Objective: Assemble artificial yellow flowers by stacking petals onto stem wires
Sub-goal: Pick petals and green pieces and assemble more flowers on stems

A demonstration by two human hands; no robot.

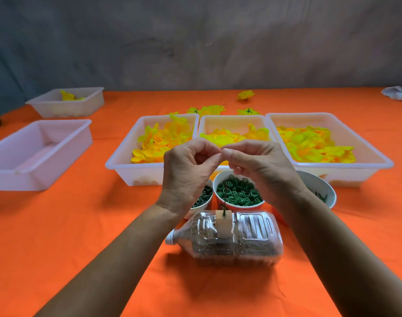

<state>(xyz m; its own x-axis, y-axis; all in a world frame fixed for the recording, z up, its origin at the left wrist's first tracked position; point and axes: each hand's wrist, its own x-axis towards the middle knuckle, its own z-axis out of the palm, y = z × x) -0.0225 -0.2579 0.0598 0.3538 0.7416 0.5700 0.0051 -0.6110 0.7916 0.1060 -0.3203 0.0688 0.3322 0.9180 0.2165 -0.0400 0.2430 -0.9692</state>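
From the head camera, the left hand [186,172] and right hand [259,167] meet fingertip to fingertip above the cup of green rings [238,193], pinching something too small to identify. The stem wire [224,203] stands upright in the sand-filled bottle [225,239] on the desk [81,225], bare of petals. This looks like the start of a flower; next, a petal from the middle tray [232,131] must be threaded onto the wire tip.

I see the bench [81,225] under an orange cloth. Three white trays of yellow petals sit side by side across the middle: left [124,154], middle [232,121], right [364,154]. Two more trays stand at far left, near one [35,156] and back one [65,106]. A clear bottle [236,239] lies on its side up front, cups [238,193] just behind it. Finished flowers [245,95] lie beyond the trays.
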